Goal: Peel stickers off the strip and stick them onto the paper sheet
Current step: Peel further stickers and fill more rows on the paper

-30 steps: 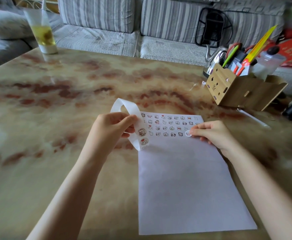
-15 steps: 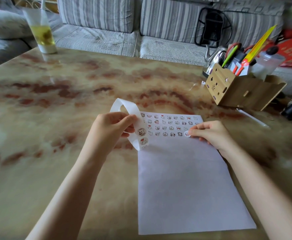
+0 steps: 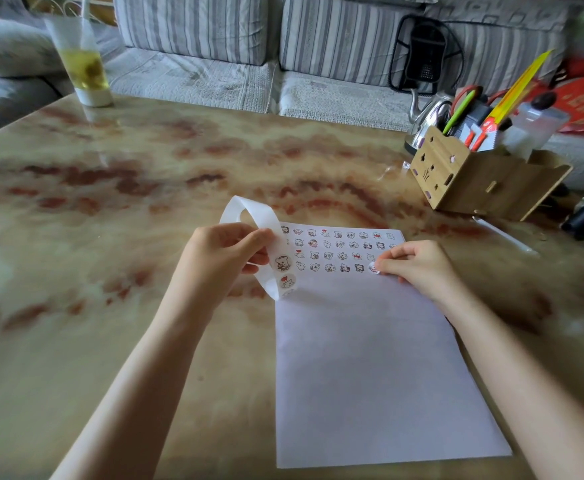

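Inspection found the left hand (image 3: 228,258) raised just above the surface (image 3: 145,188), its fingers (image 3: 249,239) grasping the looped strip (image 3: 272,237), which hung beside the upper left corner of the paper sheet (image 3: 370,358) with two stickers left near its free end. The right hand (image 3: 418,265) lay on the sheet, its bent fingers apparently pinching a round sticker (image 3: 373,267) at the right end of the fourth row, touching the paper. Risks noted: the sticker could set down crooked or overlap its neighbour if let go before it was aligned; a fold or trapped air was likely if only one edge was pressed. Nothing weighted the sheet but that hand, so a sideways drag could slide it on the polished top and skew the row. The strip's dangling end sat close to the sheet's edge, and its exposed stickers might catch there. The surface was glossy marbled stone in tan and red-brown, reflective and probably slick. A cup (image 3: 82,67) of yellowish drink stood at the far left, well apart from the work; a wooden organiser (image 3: 484,181) of pens and a kettle (image 3: 429,119) stood at the far right. A striped grey sofa (image 3: 193,46) ran behind.
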The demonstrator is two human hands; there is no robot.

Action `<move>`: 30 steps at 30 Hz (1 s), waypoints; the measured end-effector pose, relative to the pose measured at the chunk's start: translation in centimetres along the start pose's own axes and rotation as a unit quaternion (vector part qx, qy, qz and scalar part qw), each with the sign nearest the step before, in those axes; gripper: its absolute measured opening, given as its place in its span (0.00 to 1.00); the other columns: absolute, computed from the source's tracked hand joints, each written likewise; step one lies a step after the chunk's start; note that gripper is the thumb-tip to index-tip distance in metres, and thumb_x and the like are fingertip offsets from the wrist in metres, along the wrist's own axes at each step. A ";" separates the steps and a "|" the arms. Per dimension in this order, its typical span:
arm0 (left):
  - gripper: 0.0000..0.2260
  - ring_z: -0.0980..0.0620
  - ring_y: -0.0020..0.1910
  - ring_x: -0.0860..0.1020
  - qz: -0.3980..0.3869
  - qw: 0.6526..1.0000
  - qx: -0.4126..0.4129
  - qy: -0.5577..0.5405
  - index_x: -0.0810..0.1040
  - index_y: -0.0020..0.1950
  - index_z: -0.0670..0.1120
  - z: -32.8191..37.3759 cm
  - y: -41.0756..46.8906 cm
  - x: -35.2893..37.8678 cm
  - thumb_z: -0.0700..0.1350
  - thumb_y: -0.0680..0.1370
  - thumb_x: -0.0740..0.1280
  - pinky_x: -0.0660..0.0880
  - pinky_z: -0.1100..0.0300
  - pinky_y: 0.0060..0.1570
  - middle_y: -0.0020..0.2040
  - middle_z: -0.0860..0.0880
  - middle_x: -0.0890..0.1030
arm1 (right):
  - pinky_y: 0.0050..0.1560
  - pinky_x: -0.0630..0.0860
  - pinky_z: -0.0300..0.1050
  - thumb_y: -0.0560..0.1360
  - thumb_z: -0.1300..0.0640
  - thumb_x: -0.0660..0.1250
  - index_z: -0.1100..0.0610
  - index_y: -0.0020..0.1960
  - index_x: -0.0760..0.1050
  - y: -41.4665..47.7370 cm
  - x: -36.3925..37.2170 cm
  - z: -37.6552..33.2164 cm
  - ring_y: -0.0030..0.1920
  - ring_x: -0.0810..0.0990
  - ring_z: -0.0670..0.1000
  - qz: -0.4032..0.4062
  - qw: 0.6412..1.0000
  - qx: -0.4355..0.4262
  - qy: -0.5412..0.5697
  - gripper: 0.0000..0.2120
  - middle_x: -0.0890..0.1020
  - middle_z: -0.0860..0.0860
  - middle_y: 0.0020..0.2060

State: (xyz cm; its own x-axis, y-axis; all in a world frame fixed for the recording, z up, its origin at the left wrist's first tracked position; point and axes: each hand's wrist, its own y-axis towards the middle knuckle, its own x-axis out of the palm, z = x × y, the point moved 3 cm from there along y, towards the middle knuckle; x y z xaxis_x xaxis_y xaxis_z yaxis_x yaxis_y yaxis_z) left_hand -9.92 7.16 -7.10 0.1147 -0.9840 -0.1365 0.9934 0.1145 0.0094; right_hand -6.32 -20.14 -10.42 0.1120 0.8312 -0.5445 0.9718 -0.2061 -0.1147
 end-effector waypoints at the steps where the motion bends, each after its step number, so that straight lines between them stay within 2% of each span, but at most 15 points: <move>1: 0.09 0.58 0.34 0.80 0.000 1.000 0.000 0.000 0.83 0.35 0.50 0.0 0.0 0.0 0.43 0.75 0.68 0.78 0.66 0.37 0.30 0.52 0.83 | 0.34 0.67 0.40 0.67 0.62 0.75 0.58 0.37 0.82 0.1 0.0 0.0 0.30 0.70 0.48 0.001 1.000 -0.002 -0.002 0.03 0.80 0.54 0.33; 6: 0.10 0.58 0.33 0.80 0.000 1.000 0.001 0.000 0.83 0.35 0.50 0.1 0.0 0.1 0.43 0.75 0.68 0.78 0.66 0.38 0.30 0.52 0.83 | 0.36 0.68 0.40 0.68 0.61 0.75 0.58 0.38 0.81 0.4 0.1 0.5 0.35 0.74 0.49 0.006 1.000 -0.017 -0.024 0.03 0.80 0.54 0.33; 11: 0.09 0.59 0.32 0.80 -0.002 1.000 0.002 -0.003 0.83 0.35 0.50 0.1 -0.1 0.1 0.43 0.75 0.68 0.78 0.68 0.37 0.30 0.53 0.83 | 0.36 0.68 0.40 0.68 0.62 0.76 0.60 0.40 0.81 0.4 -0.1 0.6 0.35 0.74 0.50 -0.011 0.999 -0.032 -0.008 0.04 0.78 0.56 0.34; 14: 0.09 0.60 0.32 0.80 -0.002 1.000 0.001 -0.003 0.83 0.35 0.50 0.1 -0.1 0.1 0.43 0.75 0.68 0.78 0.68 0.36 0.30 0.53 0.83 | 0.35 0.68 0.39 0.68 0.62 0.76 0.60 0.43 0.79 0.4 -0.2 0.8 0.33 0.73 0.49 -0.013 0.999 -0.045 -0.011 0.07 0.77 0.54 0.32; 17: 0.09 0.60 0.33 0.80 -0.003 1.000 -0.001 -0.002 0.83 0.35 0.49 0.2 -0.2 0.1 0.43 0.75 0.68 0.78 0.68 0.36 0.30 0.53 0.83 | 0.39 0.69 0.42 0.69 0.62 0.75 0.58 0.47 0.74 0.7 -0.4 0.9 0.32 0.73 0.49 -0.021 0.999 -0.042 -0.007 0.12 0.76 0.52 0.30; 22: 0.09 0.60 0.33 0.80 -0.004 1.000 -0.001 -0.003 0.83 0.35 0.49 0.2 -0.2 0.1 0.43 0.75 0.68 0.77 0.69 0.36 0.30 0.53 0.83 | 0.35 0.67 0.40 0.72 0.64 0.71 0.60 0.48 0.76 1.1 -0.4 1.1 0.32 0.72 0.48 -0.031 0.999 -0.039 -0.019 0.06 0.77 0.52 0.30; 26: 0.09 0.60 0.33 0.80 -0.004 1.000 0.001 0.000 0.83 0.35 0.49 0.2 -0.2 0.0 0.43 0.75 0.68 0.78 0.69 0.36 0.30 0.53 0.83 | 0.32 0.68 0.36 0.73 0.58 0.72 0.60 0.48 0.76 1.2 -0.2 1.0 0.29 0.72 0.46 -0.018 0.999 -0.043 -0.019 0.08 0.75 0.51 0.29; 30: 0.09 0.60 0.33 0.80 -0.004 1.000 -0.001 0.000 0.83 0.35 0.50 0.2 -0.2 0.1 0.43 0.75 0.68 0.78 0.68 0.36 0.30 0.53 0.83 | 0.34 0.66 0.41 0.65 0.47 0.78 0.55 0.44 0.74 1.5 0.3 1.1 0.31 0.70 0.46 0.000 0.997 -0.041 -0.072 0.18 0.72 0.48 0.31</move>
State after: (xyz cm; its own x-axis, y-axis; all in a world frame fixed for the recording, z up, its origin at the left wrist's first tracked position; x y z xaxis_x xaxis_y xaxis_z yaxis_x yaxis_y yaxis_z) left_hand -10.08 7.06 -6.93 0.1071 -0.9849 -0.1362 0.9942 0.1071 0.0072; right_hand -5.09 -20.75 -11.63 0.0873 0.7478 -0.6582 0.9861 -0.1586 -0.0494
